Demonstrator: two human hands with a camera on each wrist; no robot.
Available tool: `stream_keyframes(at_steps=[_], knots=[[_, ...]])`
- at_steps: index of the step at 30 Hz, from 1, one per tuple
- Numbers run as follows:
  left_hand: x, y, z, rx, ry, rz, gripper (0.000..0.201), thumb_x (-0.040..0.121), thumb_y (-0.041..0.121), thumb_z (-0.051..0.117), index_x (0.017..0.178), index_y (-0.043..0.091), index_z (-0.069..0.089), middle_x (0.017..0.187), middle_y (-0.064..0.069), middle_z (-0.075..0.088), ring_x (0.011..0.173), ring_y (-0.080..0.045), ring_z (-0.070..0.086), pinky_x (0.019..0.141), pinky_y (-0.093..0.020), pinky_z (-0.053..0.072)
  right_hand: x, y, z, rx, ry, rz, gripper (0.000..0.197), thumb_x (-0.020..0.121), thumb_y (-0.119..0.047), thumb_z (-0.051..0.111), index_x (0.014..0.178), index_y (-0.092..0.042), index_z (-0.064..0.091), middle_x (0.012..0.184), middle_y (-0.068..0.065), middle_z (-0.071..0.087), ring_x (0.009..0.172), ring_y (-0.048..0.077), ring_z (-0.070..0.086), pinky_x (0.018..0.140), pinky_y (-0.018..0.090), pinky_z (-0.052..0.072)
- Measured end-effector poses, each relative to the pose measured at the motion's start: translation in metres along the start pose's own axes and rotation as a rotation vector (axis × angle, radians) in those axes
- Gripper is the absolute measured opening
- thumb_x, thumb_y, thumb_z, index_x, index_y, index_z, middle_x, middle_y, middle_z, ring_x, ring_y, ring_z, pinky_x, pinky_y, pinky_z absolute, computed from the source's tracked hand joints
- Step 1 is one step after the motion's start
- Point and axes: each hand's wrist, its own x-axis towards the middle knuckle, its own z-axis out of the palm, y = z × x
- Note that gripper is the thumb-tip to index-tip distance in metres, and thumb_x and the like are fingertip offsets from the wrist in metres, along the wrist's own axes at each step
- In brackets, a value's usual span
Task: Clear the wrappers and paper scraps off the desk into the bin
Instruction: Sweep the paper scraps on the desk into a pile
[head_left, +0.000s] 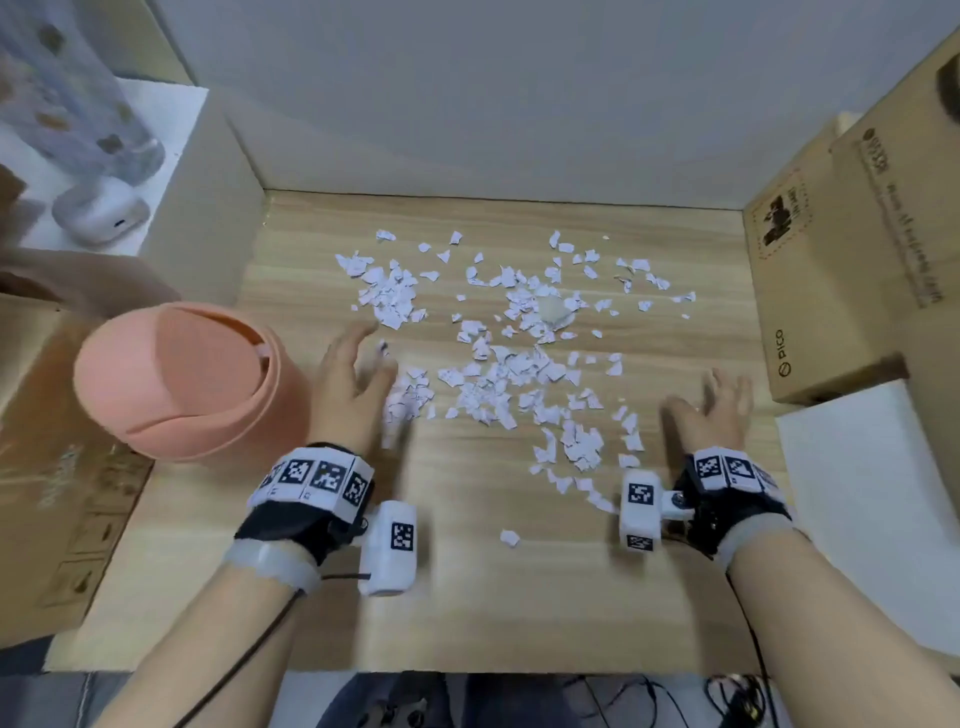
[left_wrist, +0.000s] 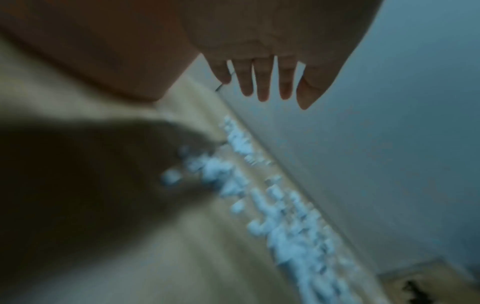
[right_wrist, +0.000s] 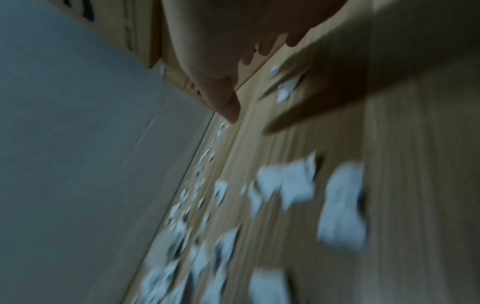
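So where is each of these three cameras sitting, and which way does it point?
Head: worn on the head, looking down at the wooden desk, the torn white paper scraps, the round pink swing-lid bin; both forearms, open left hand and right hand show.
Left wrist: looks along the left hand's straight fingers toward the grey wall.
Right wrist: looks past the right hand's thumb toward brown cardboard boxes.
Shared: all show desk and scraps.
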Motion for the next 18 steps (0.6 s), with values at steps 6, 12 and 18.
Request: stream_keyframes(at_steps=[6, 12, 18], knots=[[0.002, -0.053, 0.042, 0.346, -0.17, -0.277, 0.063, 0.094, 0.029, 0.041, 0.147, 0.02, 0.009, 0.158, -0.001, -0.005, 0.145, -0.016, -0.011, 0.114, -0.039, -0.013, 0.028, 0.017, -0.002, -0.303, -0.206, 0.008, 0.076, 0.083, -0.044, 0.047, 0.143, -0.011, 0.014, 0.156, 0.01, 0.003, 0.143, 0.026, 0.002, 0.115, 0.046, 0.004], [-0.009, -0.012, 0.113, 0.318, -0.556, -0.091, 0.059, 0.098, 0.037, 0.027, 0.146, 0.024, -0.004, 0.155, 0.01, -0.012, 0.142, -0.008, -0.016, 0.108, -0.036, -0.021, -0.049, -0.029, 0.074, -0.381, -0.559, -0.361, 0.064, 0.095, -0.042, 0.029, 0.144, -0.019, -0.005, 0.154, -0.003, -0.015, 0.142, 0.013, -0.016, 0.112, 0.033, -0.015], [0.002, -0.015, 0.089, 0.057, -0.455, -0.1, 0.053, 0.1, 0.028, 0.028, 0.146, 0.025, 0.004, 0.155, 0.009, -0.003, 0.136, 0.002, -0.011, 0.11, -0.034, -0.019, -0.056, -0.034, 0.056, 0.119, -0.535, -0.283, 0.054, 0.096, -0.032, 0.036, 0.143, -0.025, 0.011, 0.156, -0.007, 0.0, 0.142, 0.007, -0.006, 0.117, 0.038, -0.008]])
